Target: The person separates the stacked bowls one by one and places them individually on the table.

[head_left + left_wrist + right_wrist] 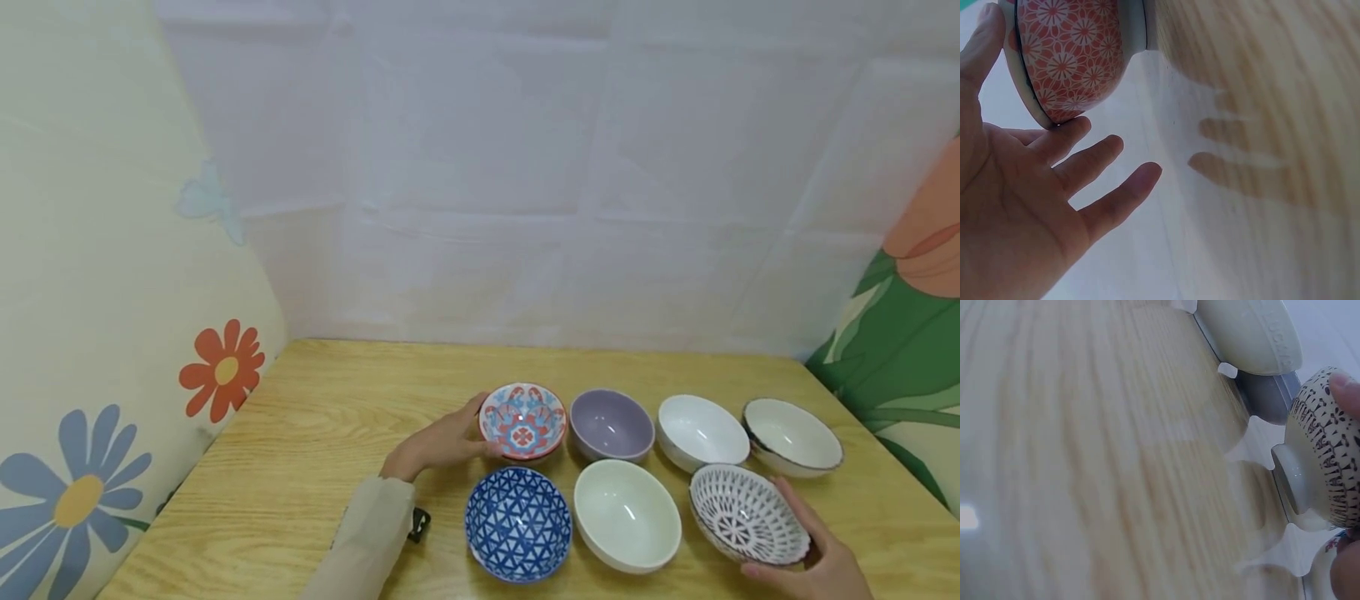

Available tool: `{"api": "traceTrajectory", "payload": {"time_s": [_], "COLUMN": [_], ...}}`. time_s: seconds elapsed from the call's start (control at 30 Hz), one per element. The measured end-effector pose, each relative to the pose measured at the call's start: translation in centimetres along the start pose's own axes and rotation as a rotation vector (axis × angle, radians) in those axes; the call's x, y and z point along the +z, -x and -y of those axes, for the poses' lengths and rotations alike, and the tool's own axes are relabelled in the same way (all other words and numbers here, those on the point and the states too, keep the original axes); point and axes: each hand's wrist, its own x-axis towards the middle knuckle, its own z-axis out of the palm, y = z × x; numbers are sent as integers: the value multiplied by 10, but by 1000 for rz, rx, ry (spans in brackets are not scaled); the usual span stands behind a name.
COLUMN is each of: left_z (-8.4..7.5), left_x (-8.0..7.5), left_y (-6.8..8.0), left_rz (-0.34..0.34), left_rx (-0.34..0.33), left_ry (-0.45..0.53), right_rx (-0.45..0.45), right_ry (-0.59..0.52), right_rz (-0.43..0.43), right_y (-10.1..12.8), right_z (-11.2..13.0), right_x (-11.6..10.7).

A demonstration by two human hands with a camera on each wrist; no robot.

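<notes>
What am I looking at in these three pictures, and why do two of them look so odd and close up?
No machine here: a person works with bare hands and wears three cameras. The wide picture comes from the head and looks down at a wooden table with seven small bowls in two rows. The left hand holds the red patterned bowl by its rim; the right hand holds the white bowl with dark lattice pattern, tilted. The other two pictures come from cameras on the wrists, hence the closeness. The left wrist shows the palm and the red bowl's flowered outside; the right wrist shows the lattice bowl's underside and fingertips on it.
</notes>
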Motion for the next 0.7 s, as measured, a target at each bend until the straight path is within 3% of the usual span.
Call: {"api": "traceTrajectory", "payload": {"time_s": [0.7], "left_z": [0], "left_x": [0], "left_y": [0], "left_rz": [1], "left_rx": [-15], "left_ry": [-15], "right_rx": [16], "right_ry": [-7], "right_rz": [6], "right_y": [-5], "right_z": [-9], "right_x": [2]}}
